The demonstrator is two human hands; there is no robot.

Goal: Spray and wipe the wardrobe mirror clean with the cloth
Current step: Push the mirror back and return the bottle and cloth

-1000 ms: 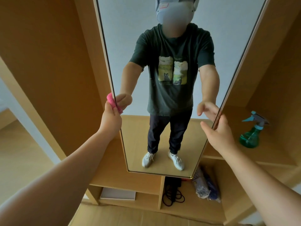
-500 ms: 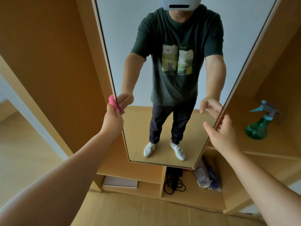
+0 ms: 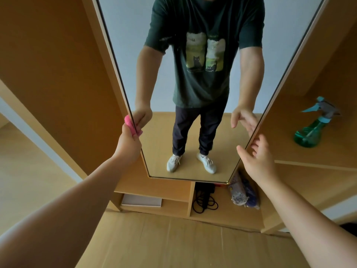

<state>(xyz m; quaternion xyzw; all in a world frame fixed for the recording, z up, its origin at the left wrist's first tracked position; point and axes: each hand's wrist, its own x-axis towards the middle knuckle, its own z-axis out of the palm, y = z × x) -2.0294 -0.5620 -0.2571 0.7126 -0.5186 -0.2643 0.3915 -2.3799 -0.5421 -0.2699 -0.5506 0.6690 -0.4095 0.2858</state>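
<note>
The wardrobe [image 3: 58, 74] fills the wall, and its tall mirror [image 3: 193, 132] hangs between open shelving, likely tilted or swung out, since its two long edges splay toward us. The left hand [image 3: 128, 142] is clenched around a pink cloth [image 3: 131, 125], pressed right on the mirror's left edge, which I take to be wiping along the frame while steadying the panel. The right hand [image 3: 259, 157] is spread and empty, fingers just at the mirror's right edge, probably bracing it; whether it actually touches the frame I cannot tell. The green spray bottle [image 3: 314, 126] stands apart on the right-hand shelf, parked within reach. The top of the mirror is cut off, any spray film on the glass is too faint to make out, and most of the cloth is buried in the fist.
</note>
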